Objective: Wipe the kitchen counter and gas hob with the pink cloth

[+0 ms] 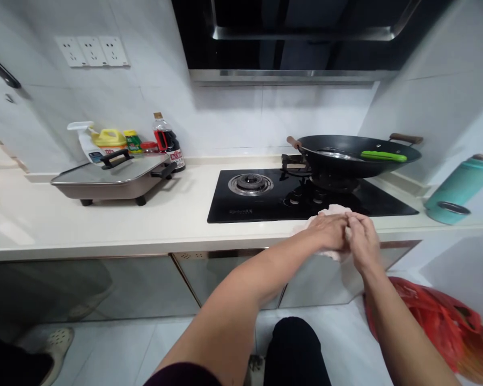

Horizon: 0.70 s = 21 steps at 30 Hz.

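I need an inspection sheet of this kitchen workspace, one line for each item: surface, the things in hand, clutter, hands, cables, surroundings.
Surface: pale countertop with a black gas hob set into it.
Things in hand: a pale pink cloth at the hob's front edge, held between both hands.
Clutter: lidded electric pan, soy sauce bottle, yellow bottle, spray bottle, teal flask lying on its side.
Hands: left hand and right hand both grip the cloth.
Cables: nothing seen.
Surroundings: black wok on the right burner with a green-handled utensil inside, range hood, wall sockets, red plastic bag on the floor.
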{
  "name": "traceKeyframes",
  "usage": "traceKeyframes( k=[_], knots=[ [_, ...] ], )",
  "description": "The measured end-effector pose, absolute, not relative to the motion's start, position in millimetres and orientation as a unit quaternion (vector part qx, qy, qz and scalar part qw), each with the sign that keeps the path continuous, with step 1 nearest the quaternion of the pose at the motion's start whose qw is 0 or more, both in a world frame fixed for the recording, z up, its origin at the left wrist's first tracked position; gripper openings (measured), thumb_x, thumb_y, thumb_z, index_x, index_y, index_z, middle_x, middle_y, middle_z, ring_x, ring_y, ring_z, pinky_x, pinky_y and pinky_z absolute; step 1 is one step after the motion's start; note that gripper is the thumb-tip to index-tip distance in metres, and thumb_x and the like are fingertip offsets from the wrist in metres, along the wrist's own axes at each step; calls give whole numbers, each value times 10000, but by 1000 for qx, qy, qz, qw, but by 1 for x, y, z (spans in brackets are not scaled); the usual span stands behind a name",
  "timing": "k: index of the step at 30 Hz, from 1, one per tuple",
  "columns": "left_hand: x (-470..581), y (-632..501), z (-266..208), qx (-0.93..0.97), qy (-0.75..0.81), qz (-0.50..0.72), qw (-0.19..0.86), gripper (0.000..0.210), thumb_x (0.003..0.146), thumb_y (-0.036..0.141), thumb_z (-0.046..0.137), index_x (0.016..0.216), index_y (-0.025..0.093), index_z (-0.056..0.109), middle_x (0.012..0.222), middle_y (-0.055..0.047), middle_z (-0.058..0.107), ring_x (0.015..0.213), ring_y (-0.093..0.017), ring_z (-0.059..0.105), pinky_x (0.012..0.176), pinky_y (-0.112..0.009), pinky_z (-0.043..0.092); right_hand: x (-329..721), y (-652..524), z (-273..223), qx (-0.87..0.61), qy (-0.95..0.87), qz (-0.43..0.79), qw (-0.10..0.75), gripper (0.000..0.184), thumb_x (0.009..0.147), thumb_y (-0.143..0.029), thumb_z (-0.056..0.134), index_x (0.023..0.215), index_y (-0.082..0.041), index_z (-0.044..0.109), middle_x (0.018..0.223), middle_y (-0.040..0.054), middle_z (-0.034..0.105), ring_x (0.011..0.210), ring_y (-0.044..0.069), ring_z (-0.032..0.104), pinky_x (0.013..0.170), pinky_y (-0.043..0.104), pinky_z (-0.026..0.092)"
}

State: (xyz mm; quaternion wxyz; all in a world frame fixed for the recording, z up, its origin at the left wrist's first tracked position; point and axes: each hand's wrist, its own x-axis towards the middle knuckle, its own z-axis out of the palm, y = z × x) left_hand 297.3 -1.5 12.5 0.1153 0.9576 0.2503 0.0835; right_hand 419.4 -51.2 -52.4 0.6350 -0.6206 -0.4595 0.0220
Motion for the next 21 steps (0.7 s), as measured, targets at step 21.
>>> traceKeyframes(
  k=[21],
  knots=[
    [-110,47,4,809,547,214,-17,573,977,626,438,1303,230,693,1434,-126,653,1363,-334,551,1151,-521,396,258,-41,-9,-518,-826,-92,203,552,870,-500,669,1301,-156,663,1179,144,667,1124,317,505,1033,432,377]
  ],
)
